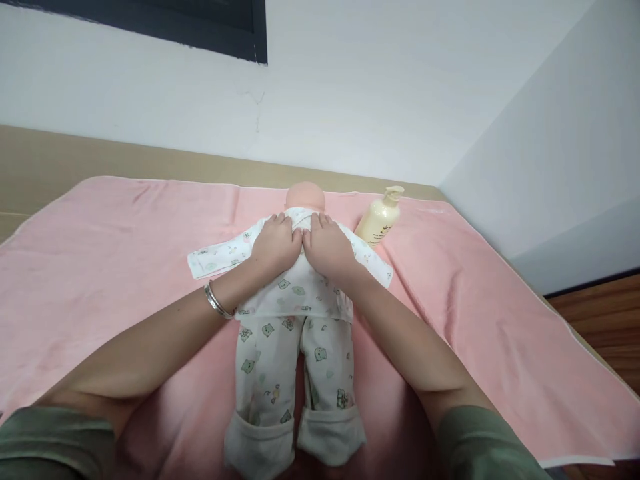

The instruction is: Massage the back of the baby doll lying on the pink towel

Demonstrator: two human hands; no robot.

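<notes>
The left hand [275,245] and right hand [329,248] are laid palm-down on the shirt [295,293] of a doll [270,367], which is stretched out beneath the fingers. The fingers are kept close together, clamped on nothing, and the thumbs are set side by side — probably so that both sides are touched evenly. Just beyond the fingertips the head [305,195] is seen. To the right of the fingers a pump bottle [380,221] is placed, presumably for easy reach — and beneath everything a pink cloth [150,240] is spread, perhaps as padding.
</notes>
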